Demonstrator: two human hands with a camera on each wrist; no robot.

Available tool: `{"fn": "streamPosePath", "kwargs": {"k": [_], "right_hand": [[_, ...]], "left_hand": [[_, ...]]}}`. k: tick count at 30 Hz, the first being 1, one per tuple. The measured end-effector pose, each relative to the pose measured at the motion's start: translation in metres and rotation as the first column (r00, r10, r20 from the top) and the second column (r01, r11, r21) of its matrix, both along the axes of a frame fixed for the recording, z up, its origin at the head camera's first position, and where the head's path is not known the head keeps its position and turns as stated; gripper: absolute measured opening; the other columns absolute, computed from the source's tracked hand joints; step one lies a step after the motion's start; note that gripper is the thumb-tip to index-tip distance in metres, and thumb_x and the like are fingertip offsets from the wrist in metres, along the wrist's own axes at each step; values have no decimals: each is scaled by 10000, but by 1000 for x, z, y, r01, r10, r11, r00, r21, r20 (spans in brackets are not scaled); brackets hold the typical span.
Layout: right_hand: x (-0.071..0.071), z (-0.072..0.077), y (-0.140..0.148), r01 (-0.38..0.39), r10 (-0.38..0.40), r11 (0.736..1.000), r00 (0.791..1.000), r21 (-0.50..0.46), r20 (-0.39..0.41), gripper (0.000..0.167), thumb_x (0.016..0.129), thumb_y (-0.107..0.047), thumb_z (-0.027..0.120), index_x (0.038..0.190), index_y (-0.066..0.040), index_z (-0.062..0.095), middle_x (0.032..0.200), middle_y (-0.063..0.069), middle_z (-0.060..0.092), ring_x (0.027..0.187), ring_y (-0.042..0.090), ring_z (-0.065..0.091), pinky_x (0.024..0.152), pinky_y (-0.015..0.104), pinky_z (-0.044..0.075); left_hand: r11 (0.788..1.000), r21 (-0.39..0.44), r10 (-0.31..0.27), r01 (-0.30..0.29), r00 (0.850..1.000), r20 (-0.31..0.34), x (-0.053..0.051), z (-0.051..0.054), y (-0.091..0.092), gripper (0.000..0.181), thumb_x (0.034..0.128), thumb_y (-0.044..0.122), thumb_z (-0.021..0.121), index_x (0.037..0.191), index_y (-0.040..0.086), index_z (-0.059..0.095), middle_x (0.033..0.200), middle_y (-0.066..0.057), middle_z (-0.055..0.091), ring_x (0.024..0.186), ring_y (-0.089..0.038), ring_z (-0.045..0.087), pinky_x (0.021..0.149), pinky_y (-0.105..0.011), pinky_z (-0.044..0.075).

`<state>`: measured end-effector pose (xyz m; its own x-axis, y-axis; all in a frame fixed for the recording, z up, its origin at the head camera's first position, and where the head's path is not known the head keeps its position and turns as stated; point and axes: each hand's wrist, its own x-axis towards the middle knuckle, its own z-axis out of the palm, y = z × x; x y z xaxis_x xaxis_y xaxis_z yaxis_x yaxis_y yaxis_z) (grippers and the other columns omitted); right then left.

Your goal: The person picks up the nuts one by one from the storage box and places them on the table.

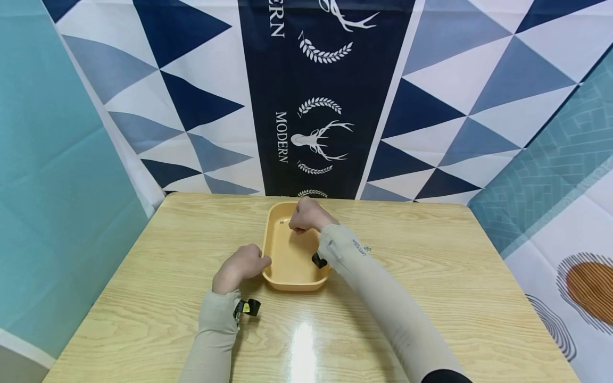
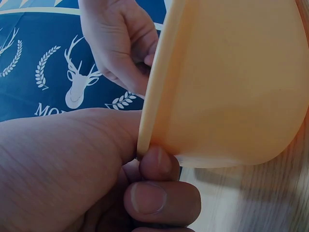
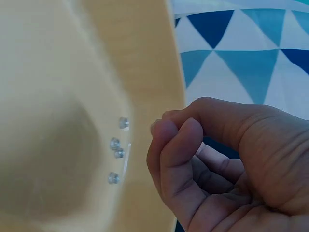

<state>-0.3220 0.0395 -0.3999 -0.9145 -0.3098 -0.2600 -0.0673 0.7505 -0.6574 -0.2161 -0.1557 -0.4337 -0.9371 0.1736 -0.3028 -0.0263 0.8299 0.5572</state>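
Note:
A yellow tray (image 1: pixel 289 260) (image 2: pixel 231 92) (image 3: pixel 43 63) lies on the table. Its near left rim is pinched by my left hand (image 1: pixel 241 266) (image 2: pixel 91 159), thumb on one side and curled fingers on the other. Over the tray's far end is my right hand (image 1: pixel 310 215) (image 2: pixel 120 43) (image 3: pixel 231 164), fingers curled and thumb tip against them; no object shows between the tips. Several small clear pieces (image 3: pixel 115 143) lie inside the tray beside its wall in the right wrist view, tiny in the head view.
The wooden table (image 1: pixel 412 250) extends around the tray. Behind its far edge hangs a patterned cloth (image 1: pixel 330 80) with triangles and a dark deer panel. Wrist cameras are strapped at both sleeves; the right forearm (image 1: pixel 392 308) reaches across the table's right half.

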Motion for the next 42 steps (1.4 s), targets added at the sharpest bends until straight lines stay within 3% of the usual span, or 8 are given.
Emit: {"fn": "streamPosePath", "kwargs": {"k": [10, 28, 34, 42], "right_hand": [[17, 11, 12, -29, 24, 993, 999, -110, -47, 182, 821, 0, 661, 648, -57, 670, 614, 8, 639, 574, 106, 641, 631, 250, 574], [41, 24, 33, 45, -49, 998, 993, -34, -106, 47, 833, -23, 676, 864, -15, 712, 732, 59, 692, 634, 157, 679, 616, 253, 511], [49, 28, 40, 61, -66, 997, 989, -44, -133, 48, 835, -33, 679, 872, -19, 707, 767, 70, 702, 647, 185, 711, 628, 256, 526], [56, 30, 54, 79, -85, 996, 984, -47, -159, 52, 828, -49, 669, 855, -19, 702, 709, 57, 675, 579, 120, 636, 583, 238, 489]], "left_hand": [[1000, 3, 4, -4, 1000, -2, -1, -1, 0, 278, 924, 239, 535, 673, 139, 467, 634, 1, 427, 545, -149, 381, 507, -284, 314], [1000, 9, 7, -7, 1000, 26, 0, -1, 0, 320, 940, 235, 528, 646, 146, 440, 596, 7, 410, 519, -144, 355, 499, -278, 313], [1000, 18, 6, -6, 1000, 21, 1, 0, 1, 316, 943, 236, 530, 654, 145, 441, 604, 7, 411, 519, -140, 353, 489, -274, 305], [1000, 10, 4, -4, 1000, 10, 1, 0, 0, 325, 934, 226, 534, 641, 144, 421, 606, 7, 400, 526, -143, 354, 499, -276, 304]]}}
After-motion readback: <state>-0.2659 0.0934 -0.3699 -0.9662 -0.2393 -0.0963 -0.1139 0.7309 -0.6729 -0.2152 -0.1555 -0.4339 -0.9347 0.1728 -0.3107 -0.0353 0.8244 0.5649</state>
